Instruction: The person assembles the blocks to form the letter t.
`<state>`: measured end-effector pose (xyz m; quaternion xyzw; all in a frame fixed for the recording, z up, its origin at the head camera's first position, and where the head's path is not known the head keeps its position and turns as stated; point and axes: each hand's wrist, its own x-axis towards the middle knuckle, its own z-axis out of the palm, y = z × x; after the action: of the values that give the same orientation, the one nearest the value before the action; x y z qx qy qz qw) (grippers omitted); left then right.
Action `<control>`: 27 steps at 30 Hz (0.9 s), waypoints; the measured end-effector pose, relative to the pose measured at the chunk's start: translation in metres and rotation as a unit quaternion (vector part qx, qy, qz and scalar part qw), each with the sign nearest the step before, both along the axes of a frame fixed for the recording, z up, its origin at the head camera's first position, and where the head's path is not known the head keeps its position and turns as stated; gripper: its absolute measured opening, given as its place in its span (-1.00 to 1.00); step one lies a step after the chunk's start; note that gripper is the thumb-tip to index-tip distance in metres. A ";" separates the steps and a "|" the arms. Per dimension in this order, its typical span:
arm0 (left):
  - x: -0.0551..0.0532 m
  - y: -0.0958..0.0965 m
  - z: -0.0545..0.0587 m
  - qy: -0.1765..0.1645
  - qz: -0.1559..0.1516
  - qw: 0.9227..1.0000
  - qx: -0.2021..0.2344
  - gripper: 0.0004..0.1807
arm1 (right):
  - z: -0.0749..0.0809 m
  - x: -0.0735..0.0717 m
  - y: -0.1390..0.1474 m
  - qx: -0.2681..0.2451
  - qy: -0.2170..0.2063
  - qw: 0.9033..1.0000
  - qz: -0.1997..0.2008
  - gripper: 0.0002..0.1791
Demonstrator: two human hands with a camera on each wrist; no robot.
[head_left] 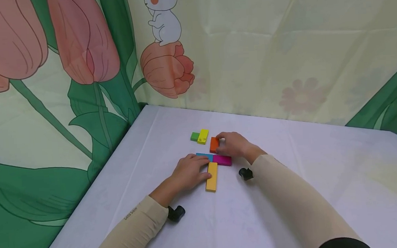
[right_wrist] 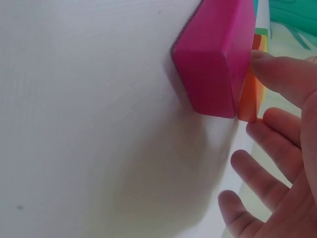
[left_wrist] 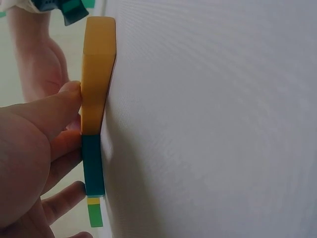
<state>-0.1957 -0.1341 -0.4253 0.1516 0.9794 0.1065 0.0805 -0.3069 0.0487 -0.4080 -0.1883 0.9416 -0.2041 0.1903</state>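
My right hand (head_left: 233, 144) pinches a small orange block (head_left: 214, 144) between thumb and index finger, close over the white table. In the right wrist view the orange block (right_wrist: 250, 94) shows behind the magenta block (right_wrist: 218, 59), the other fingers spread loosely. My left hand (head_left: 189, 172) rests on two blocks lying end to side: its fingertips touch the blue block (head_left: 203, 155), and its thumb touches the long yellow-orange block (head_left: 212, 178). The left wrist view shows the thumb on the yellow-orange block (left_wrist: 96, 74) and fingers along the blue block (left_wrist: 93, 163).
Beyond the hands, a green block (head_left: 194, 136) lies against a yellow block (head_left: 203, 136). All the blocks lie on a white-covered table (head_left: 291, 190). A printed fabric backdrop (head_left: 249, 60) with tulips hangs behind. Black wrist cameras sit below both cuffs.
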 end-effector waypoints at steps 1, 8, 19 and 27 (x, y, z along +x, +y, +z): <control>0.000 0.000 0.000 0.000 0.000 1.000 0.001 -0.35 | 0.000 0.000 0.000 0.000 0.000 1.000 0.000 -0.31; 0.001 0.000 0.001 -0.001 0.001 1.000 0.001 -0.34 | -0.001 0.002 0.000 -0.003 0.009 1.000 0.011 -0.31; 0.001 0.000 0.000 0.000 -0.001 1.000 0.000 -0.35 | -0.001 0.002 0.004 0.003 0.026 0.999 0.031 -0.33; 0.001 0.000 0.001 0.000 0.000 1.000 -0.006 -0.34 | 0.001 0.005 0.006 -0.009 0.017 0.999 0.034 -0.33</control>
<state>-0.1947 -0.1338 -0.4245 0.1511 0.9800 0.1007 0.0810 -0.3023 0.0543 -0.4070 -0.2259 0.9358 -0.2029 0.1792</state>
